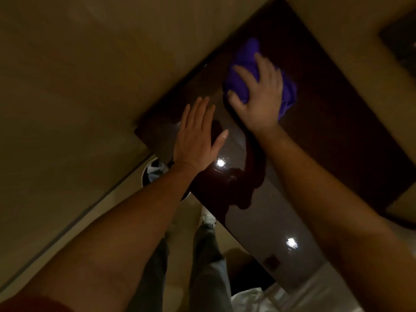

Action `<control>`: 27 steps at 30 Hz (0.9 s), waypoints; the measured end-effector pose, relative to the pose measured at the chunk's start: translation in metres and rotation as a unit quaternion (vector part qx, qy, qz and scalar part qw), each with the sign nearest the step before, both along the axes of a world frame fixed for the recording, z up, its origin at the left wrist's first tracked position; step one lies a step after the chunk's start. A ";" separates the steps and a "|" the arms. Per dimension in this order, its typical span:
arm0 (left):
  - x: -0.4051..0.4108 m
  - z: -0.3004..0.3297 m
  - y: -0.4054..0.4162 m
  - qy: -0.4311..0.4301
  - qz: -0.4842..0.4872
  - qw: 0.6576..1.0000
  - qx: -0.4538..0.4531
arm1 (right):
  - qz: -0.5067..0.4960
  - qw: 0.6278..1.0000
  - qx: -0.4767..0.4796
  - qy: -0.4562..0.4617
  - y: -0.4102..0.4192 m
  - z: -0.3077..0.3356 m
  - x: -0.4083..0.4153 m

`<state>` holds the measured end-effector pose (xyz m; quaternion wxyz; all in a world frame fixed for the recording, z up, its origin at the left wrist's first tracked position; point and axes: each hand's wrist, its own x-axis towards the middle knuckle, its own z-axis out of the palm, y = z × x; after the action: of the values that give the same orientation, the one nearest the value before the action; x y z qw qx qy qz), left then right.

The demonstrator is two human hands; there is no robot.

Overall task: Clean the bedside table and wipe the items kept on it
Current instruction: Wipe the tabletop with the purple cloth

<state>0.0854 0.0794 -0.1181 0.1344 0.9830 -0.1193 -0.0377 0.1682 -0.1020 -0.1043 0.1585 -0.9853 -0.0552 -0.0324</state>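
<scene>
Dim warm light fills the room, where a beige wall (78,75) takes up the upper left of the view and pale flooring runs along its base. One dark, glossy bedside table (337,143) lies diagonally across the middle, its polished top showing two bright reflected light spots and the dark reflection of the arms. No other items can be made out on the tabletop. Two bare forearms reach in from below. The right hand (258,95) is pressed down on one bunched purple cloth (245,59), fingers spread and curled over it, holding it against the tabletop near the far side; the hand and cloth are blurred. The left hand (198,136) is flat and open, fingers together and stretched out, thumb apart, over the table's near left corner, gripping nothing; whether the palm touches the wood cannot be told. Below the arms, two grey trouser legs (207,262) and one light shoe (208,218) show against the floor. One round white bin (153,171) with crumpled contents stands by the table's corner, partly hidden behind the left wrist. White bedding (254,298) is cut off at the bottom edge.
</scene>
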 end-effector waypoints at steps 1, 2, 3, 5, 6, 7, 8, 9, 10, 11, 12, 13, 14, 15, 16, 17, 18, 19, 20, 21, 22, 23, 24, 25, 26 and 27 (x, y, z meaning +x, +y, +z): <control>-0.003 0.001 0.000 0.000 0.013 1.000 -0.019 | -0.002 1.000 -0.005 0.001 0.003 0.001 -0.019; -0.006 0.003 -0.001 -0.003 0.025 0.999 -0.046 | -0.007 1.000 -0.013 0.008 0.002 0.002 -0.038; -0.002 0.003 -0.001 -0.001 0.029 0.997 -0.072 | -0.019 1.000 -0.006 0.011 0.000 -0.001 -0.052; -0.006 0.008 -0.001 0.001 0.071 0.989 -0.126 | -0.019 1.000 -0.007 0.013 -0.009 0.002 -0.085; -0.003 0.008 0.002 0.004 0.078 0.988 -0.132 | -0.027 0.999 -0.009 0.019 -0.015 -0.002 -0.099; -0.006 0.008 0.010 0.004 0.088 0.990 -0.106 | -0.023 0.999 -0.013 0.026 -0.020 -0.001 -0.112; -0.014 0.007 0.019 0.004 0.094 0.993 -0.067 | -0.012 0.999 -0.020 0.033 -0.027 0.000 -0.121; -0.019 0.004 0.029 0.006 0.088 0.996 -0.025 | 0.002 0.999 -0.026 0.036 -0.036 -0.001 -0.123; -0.030 0.003 0.040 0.010 0.090 0.996 0.015 | 0.021 0.999 -0.030 0.039 -0.044 0.000 -0.120; -0.043 0.002 0.048 0.013 0.097 0.994 0.044 | 0.035 0.998 -0.036 0.041 -0.053 0.002 -0.113; -0.053 -0.001 0.052 0.016 0.108 0.992 0.066 | 0.037 0.998 -0.039 0.035 -0.062 0.002 -0.103; -0.062 -0.004 0.054 0.016 0.122 0.989 0.084 | 0.031 0.998 -0.037 0.030 -0.068 0.003 -0.089; -0.068 -0.007 0.052 0.013 0.132 0.987 0.094 | 0.014 0.999 -0.034 0.028 -0.072 0.004 -0.074; -0.071 -0.011 0.051 0.010 0.140 0.986 0.095 | -0.014 0.999 -0.035 0.028 -0.073 0.003 -0.057; -0.071 -0.014 0.050 0.005 0.144 0.986 0.090 | -0.049 0.998 -0.042 0.028 -0.070 0.002 -0.039; -0.071 -0.017 0.051 0.000 0.146 0.986 0.083 | -0.086 0.995 -0.045 0.033 -0.065 0.002 -0.018; -0.071 -0.018 0.051 -0.004 0.146 0.986 0.079 | -0.118 0.991 -0.042 0.037 -0.058 0.002 0.003; -0.072 -0.021 0.053 -0.009 0.147 0.986 0.079 | -0.139 0.989 -0.032 0.040 -0.046 0.001 0.026; -0.072 -0.021 0.052 -0.012 0.146 0.986 0.077 | -0.155 0.987 -0.025 0.043 -0.035 0.002 0.045; -0.071 -0.020 0.050 -0.013 0.144 0.987 0.073 | -0.163 0.985 -0.018 0.046 -0.024 0.005 0.060; -0.069 -0.019 0.050 -0.010 0.144 0.987 0.071 | -0.160 0.986 -0.013 0.048 -0.010 0.005 0.071; -0.069 -0.017 0.049 -0.005 0.144 0.987 0.070 | -0.150 0.987 -0.012 0.050 0.005 0.004 0.075; -0.070 -0.017 0.049 -0.002 0.144 0.987 0.068 | -0.135 0.989 -0.015 0.050 0.019 0.004 0.074; -0.070 -0.016 0.049 -0.001 0.145 0.987 0.063 | -0.120 0.991 -0.020 0.049 0.034 0.002 0.069; -0.071 -0.016 0.050 -0.002 0.146 0.988 0.056 | -0.107 0.993 -0.024 0.049 0.047 0.002 0.060; -0.070 -0.016 0.051 -0.005 0.147 0.988 0.050 | -0.095 0.994 -0.027 0.047 0.058 0.002 0.050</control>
<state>0.0150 0.1300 -0.1340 0.0882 0.9955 0.0277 -0.0186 0.2177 -0.0439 -0.1022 0.1306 -0.9904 0.0449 0.0010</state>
